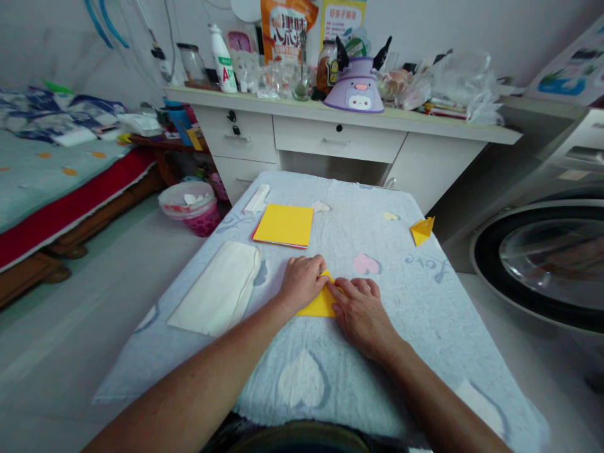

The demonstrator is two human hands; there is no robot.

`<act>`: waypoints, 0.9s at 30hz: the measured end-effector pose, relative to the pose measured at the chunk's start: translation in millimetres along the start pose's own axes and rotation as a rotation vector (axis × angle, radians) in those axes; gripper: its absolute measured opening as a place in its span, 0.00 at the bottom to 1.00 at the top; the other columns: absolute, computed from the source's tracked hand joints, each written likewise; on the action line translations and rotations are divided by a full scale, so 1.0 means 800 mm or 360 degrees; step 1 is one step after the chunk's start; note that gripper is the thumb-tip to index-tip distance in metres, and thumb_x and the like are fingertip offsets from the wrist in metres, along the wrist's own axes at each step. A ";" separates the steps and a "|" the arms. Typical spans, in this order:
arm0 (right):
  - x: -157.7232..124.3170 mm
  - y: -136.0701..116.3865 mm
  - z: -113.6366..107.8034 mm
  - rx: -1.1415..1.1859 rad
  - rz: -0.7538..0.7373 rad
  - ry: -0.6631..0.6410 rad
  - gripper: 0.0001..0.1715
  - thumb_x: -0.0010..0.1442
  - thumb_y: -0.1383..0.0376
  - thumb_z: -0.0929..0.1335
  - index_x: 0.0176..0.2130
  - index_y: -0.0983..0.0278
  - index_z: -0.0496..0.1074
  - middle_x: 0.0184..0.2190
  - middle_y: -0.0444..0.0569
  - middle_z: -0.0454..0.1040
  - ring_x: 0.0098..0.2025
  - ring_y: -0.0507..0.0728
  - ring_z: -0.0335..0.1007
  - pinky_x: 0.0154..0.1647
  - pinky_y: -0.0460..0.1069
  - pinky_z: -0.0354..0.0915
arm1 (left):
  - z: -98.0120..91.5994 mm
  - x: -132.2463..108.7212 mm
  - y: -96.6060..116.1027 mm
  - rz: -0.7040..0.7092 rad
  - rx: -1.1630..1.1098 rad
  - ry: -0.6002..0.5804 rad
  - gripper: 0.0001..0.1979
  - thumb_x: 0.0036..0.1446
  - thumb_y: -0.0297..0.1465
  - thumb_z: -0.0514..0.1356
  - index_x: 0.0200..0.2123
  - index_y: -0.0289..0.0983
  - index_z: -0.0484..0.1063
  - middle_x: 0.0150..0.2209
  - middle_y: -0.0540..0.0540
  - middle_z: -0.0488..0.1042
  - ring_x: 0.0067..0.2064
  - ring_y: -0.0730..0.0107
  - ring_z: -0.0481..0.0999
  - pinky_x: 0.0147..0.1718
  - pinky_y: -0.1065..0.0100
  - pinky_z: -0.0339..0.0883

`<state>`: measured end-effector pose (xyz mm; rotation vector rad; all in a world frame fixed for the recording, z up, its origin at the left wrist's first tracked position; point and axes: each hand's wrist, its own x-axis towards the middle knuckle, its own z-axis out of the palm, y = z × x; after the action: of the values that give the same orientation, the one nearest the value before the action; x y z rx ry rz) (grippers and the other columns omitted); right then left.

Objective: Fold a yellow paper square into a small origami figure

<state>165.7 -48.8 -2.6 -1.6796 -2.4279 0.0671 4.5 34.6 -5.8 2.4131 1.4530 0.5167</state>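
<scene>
I take the stack of square papers [283,224], with a yellow sheet on its top, as my landmark. The yellow paper in work [318,307] lies on the patterned cloth [349,220], nearer to me than the stack and a little to the right of it, and it looks already folded. From my distant post I see the left hand [304,280] with its fingers bent at the upper end of this paper; whether they pinch it or only press, I cannot tell. The right hand [361,308] is loosely open, palm down, with the thumb and the forefinger apart and resting on the paper. Just beside the stack, on its left and slightly behind, I notice a narrow white box [257,199]. Nearer to me than the stack, and to its left, lies a flat cream packet [219,289]. Well to the right of the stack, a small folded yellow piece [421,231] stands close to the cloth's edge. Behind the stack, I find a white desk [316,135], on which is a purple hat [357,91]
</scene>
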 end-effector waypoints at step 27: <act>0.000 -0.002 -0.002 -0.0066 0.0023 0.0002 0.20 0.68 0.62 0.61 0.57 0.56 0.68 0.55 0.50 0.70 0.50 0.61 0.61 0.54 0.58 0.53 | 0.005 -0.091 0.002 0.0704 0.0325 -0.0121 0.20 0.66 0.34 0.52 0.59 0.32 0.62 0.62 0.40 0.66 0.64 0.59 0.62 0.63 0.58 0.54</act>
<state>164.6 -49.5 -0.4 -1.7143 -2.4326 0.0181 -23.7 -31.2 -20.6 2.8988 0.9785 0.3741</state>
